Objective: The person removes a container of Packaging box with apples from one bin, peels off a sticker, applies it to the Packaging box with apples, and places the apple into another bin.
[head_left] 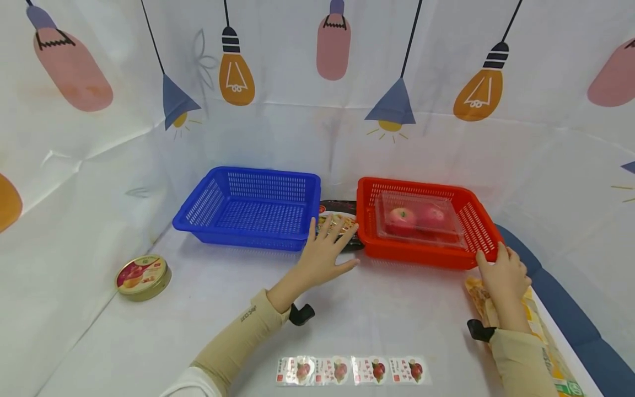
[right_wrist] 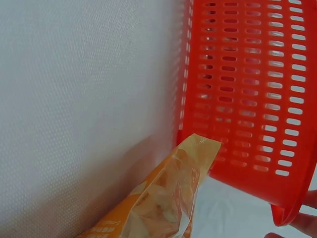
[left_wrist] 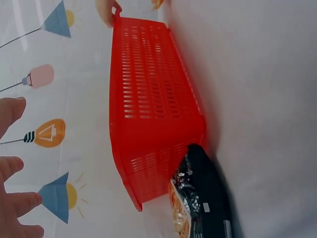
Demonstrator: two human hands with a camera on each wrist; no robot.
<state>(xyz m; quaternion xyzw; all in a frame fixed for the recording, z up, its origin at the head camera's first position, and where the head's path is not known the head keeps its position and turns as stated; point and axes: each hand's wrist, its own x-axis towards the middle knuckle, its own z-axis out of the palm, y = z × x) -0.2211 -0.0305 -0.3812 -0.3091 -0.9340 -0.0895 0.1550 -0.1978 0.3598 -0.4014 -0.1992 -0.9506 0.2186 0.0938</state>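
My right grip (head_left: 505, 278) pinches the red basket (head_left: 416, 255) by its near-right rim; my left grip (head_left: 322, 256), left of it, spreads empty. One-sided lifting could slide the fruit box (head_left: 420, 219) inside.

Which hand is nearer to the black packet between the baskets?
Left. The left hand is spread, its fingers overlapping the black packet in the head view; the right hand is farther off, at the near right corner of the red basket.

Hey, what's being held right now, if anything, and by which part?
The right hand grips the red basket by its rim, at the near right corner in the head view. The left hand holds nothing.
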